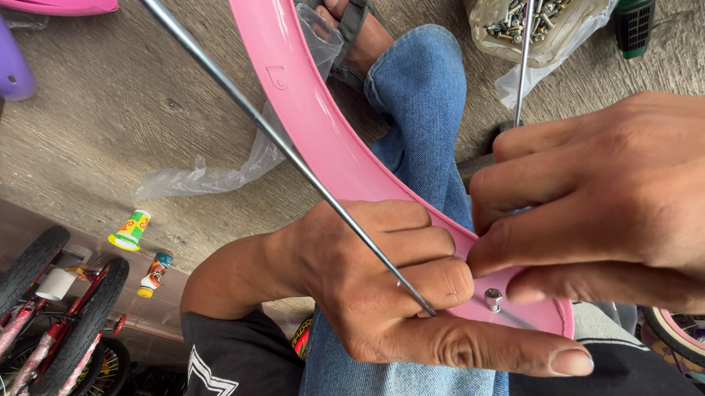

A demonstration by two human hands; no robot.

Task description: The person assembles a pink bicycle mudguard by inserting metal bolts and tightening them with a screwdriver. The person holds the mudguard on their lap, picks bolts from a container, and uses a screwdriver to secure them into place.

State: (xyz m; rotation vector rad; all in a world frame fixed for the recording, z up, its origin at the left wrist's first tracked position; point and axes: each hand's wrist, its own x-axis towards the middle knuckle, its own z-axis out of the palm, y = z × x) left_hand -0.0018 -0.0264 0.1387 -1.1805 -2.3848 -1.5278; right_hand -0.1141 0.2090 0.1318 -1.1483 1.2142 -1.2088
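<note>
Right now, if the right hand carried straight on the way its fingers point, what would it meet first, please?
The right hand points leftward at the curved pink plastic fender. Its fingertips already seem to touch the fender's end, near the small silver bolt; the left hand's knuckles lie just beyond, though depth is unclear.
</note>
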